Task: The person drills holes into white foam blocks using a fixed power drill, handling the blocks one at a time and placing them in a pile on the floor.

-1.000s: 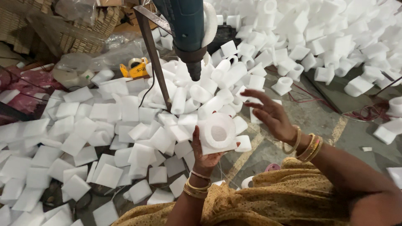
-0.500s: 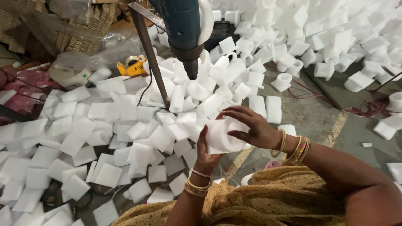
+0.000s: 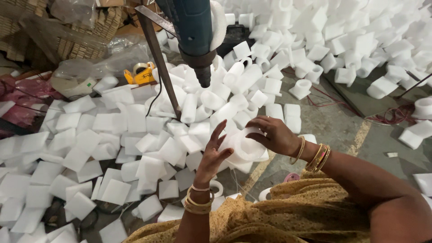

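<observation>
White foam piece (image 3: pixel 245 146), rounded and hollowed like a short cup, sits between our two hands just below the tip of the blue drill (image 3: pixel 194 33) that hangs point-down from a metal stand; we take that drill as our landmark. Our left hand (image 3: pixel 211 155) rises from beneath, fingers spread and loosely upright, with the palm and thumb side resting against the piece's left face rather than pinching it. Our right hand (image 3: pixel 274 135) comes over from the right, fingers curled and pressed on the piece's upper rim, thumb tucked under, so the grip closes on the foam from that side. Gold bangles ring both wrists, and mustard-yellow cloth (image 3: pixel 279 211) covers our lap at the bottom of the view. Directly under and behind the drill lies a heap of finished foam tubes (image 3: pixel 216 96), already bored through. Left of the drill, flat square foam blocks (image 3: pixel 81 153) carpet the floor. Behind the drill and slightly left sits a yellow tape dispenser (image 3: pixel 140 74). Right of the drill, more hollowed foam pieces (image 3: pixel 342 40) pile up across bare grey concrete floor (image 3: pixel 333 126). As we judge it, handling this piece well means keeping pressure light so the soft foam does not dent, holding it squarely with both hands, and keeping our fingertips away from the drill's tip.
</observation>
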